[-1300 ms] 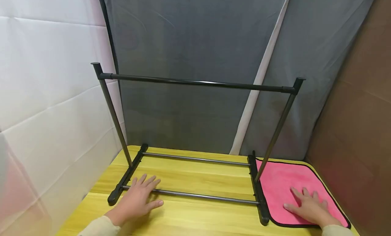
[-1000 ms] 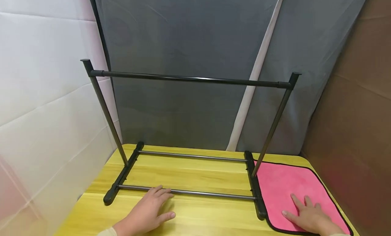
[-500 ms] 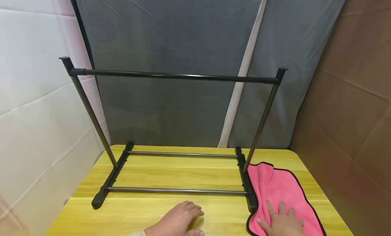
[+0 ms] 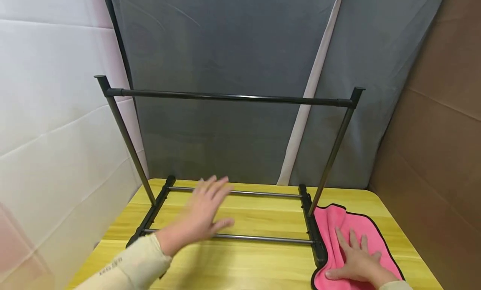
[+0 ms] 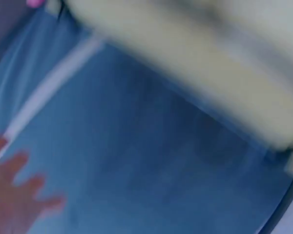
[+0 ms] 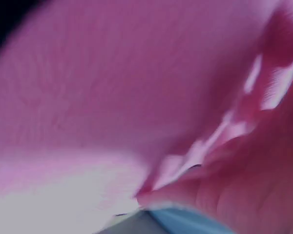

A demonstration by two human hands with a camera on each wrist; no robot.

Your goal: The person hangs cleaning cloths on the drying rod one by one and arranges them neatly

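The right hand (image 4: 357, 263) lies flat with fingers spread on the pink cloth (image 4: 372, 240) at 4 o'clock, pinning it, while the left hand (image 4: 204, 213), spread and holding nothing, hovers over the rack (image 4: 229, 99).

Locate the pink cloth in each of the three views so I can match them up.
Head: pink cloth at lower right, beside the black rack, under the right hand.
Left wrist: only a pink sliver at the top left corner.
Right wrist: fills most of the frame, blurred.
Shared landmark: the cloth's pink itself.
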